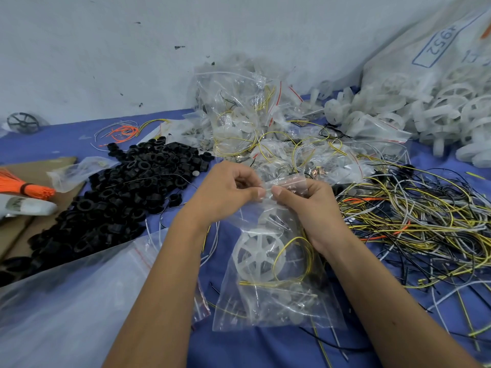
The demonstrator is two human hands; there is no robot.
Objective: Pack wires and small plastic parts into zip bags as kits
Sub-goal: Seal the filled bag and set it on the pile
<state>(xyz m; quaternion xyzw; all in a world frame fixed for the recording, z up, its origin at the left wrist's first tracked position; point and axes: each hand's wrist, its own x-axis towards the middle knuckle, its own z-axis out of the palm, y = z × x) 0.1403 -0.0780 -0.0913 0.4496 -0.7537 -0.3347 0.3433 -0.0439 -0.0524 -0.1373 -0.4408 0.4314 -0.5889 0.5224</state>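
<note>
A clear zip bag hangs in front of me over the blue table. Inside it lie a white spoked plastic wheel and a loop of yellow wire. My left hand pinches the bag's top edge between thumb and fingers. My right hand pinches the same top edge right beside it, thumbs almost touching. The bag's mouth is bunched between the two hands, so I cannot tell whether the seal is closed.
A heap of black plastic rings lies at left, beside a bundle of orange wires on cardboard. Filled zip bags pile up at the back. White wheels spill from a sack at right. Tangled loose wires cover the right side. Empty bags lie lower left.
</note>
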